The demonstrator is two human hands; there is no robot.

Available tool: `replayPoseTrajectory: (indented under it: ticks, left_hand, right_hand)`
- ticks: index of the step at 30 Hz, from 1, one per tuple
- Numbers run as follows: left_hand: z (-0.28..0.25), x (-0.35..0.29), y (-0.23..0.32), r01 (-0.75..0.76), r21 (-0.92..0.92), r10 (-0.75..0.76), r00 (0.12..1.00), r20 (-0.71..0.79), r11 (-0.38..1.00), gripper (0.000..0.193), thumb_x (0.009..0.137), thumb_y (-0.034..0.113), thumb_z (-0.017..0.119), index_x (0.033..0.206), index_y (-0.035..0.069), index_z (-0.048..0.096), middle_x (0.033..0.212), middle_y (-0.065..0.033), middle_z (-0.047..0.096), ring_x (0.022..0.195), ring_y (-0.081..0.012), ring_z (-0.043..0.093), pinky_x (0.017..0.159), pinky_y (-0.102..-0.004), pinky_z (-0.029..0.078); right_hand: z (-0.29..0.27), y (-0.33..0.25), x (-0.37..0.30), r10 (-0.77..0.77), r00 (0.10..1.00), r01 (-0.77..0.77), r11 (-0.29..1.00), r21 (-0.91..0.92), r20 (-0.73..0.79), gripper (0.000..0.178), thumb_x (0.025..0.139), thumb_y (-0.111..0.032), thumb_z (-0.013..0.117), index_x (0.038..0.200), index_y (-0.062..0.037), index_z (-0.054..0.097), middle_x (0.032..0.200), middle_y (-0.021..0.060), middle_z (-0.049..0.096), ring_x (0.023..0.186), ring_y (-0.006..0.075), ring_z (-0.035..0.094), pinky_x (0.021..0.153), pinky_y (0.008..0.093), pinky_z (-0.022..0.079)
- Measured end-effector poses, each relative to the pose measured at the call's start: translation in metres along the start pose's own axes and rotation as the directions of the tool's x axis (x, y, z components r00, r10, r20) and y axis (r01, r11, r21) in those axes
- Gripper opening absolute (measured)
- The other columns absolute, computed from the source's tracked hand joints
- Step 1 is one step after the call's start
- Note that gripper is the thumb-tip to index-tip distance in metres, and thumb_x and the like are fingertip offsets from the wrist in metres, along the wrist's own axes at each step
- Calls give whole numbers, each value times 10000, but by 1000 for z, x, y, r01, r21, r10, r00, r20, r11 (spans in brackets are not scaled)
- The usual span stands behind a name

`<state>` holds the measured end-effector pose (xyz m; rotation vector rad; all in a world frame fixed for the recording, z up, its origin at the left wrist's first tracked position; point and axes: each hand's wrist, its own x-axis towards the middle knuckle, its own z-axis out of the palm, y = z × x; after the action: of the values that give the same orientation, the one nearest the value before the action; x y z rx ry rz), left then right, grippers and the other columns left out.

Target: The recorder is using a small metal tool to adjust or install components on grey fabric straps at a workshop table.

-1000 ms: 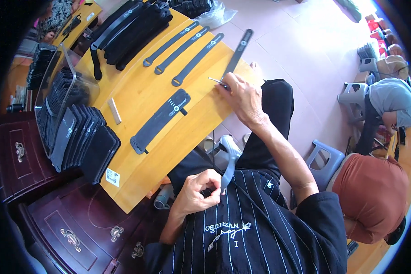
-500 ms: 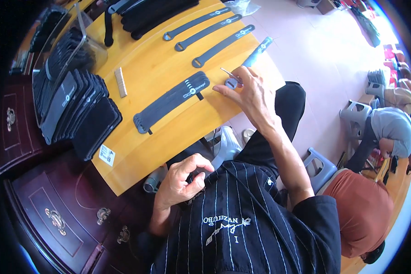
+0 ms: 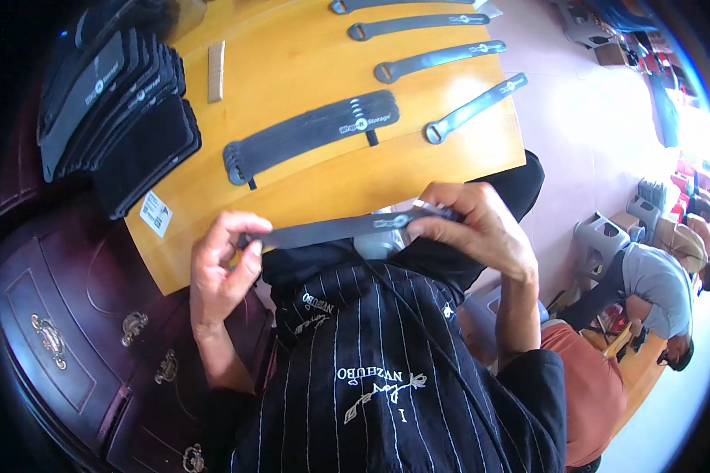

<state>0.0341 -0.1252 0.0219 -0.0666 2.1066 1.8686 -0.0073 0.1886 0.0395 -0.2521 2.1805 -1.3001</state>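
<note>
Above my lap, at the table's front edge, a dark grey fastening strap (image 3: 323, 232) is stretched between both hands. My left hand (image 3: 222, 264) pinches its left end between thumb and fingers. My right hand (image 3: 485, 229) grips the other end, near the pale print; a small whitish bit shows by its fingers, too small to name. Beyond the hands lies a layered bundle of straps (image 3: 308, 140) with loop ends at the left. Several single straps are spread at the right, the nearest single strap (image 3: 475, 110) slanting by the table's right edge.
Stacks of black straps (image 3: 118, 102) stand at the left of the yellow wooden table (image 3: 292, 71). A tan strip (image 3: 215, 72) and a white label (image 3: 156, 214) lie on it. Dark drawers (image 3: 55, 339) are at lower left. Other people sit at the right near a grey stool (image 3: 599, 240).
My right hand has left the single strap at the table's right and drawn back toward my lap. Both hands now stretch another strap. The view has turned, shifting the table.
</note>
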Motion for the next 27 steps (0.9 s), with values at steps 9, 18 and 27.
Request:
replayPoseTrajectory:
  ticks: [9, 18, 27]
  left_hand:
    - [1, 6, -24, 103, -241, -168, 949, -268, 965, 218, 829, -30, 647, 1036, -20, 578, 845, -68, 633, 673, -103, 616, 633, -225, 523]
    - [4, 5, -29, 65, -514, -268, 904, -332, 855, 135, 858, 14, 638, 982, -36, 616, 871, -108, 664, 714, -186, 676, 668, -293, 573]
    - [2, 22, -35, -14, -122, -46, 880, -473, 992, 95, 859, -19, 627, 952, -34, 629, 819, -58, 639, 717, -115, 633, 635, -215, 523]
  right_hand:
    - [0, 6, 15, 174, 982, -156, 968, 197, -78, 230, 896, -127, 614, 1066, 24, 654, 749, 37, 639, 727, 100, 582, 729, 227, 441]
    - [10, 20, 26, 136, 883, -112, 990, 80, -450, 137, 794, -96, 740, 886, -15, 677, 720, -22, 624, 630, 33, 499, 575, 186, 386]
    - [15, 18, 41, 162, 887, -89, 979, 184, -432, 167, 867, -114, 665, 983, 5, 662, 783, 34, 647, 755, 90, 586, 733, 215, 452]
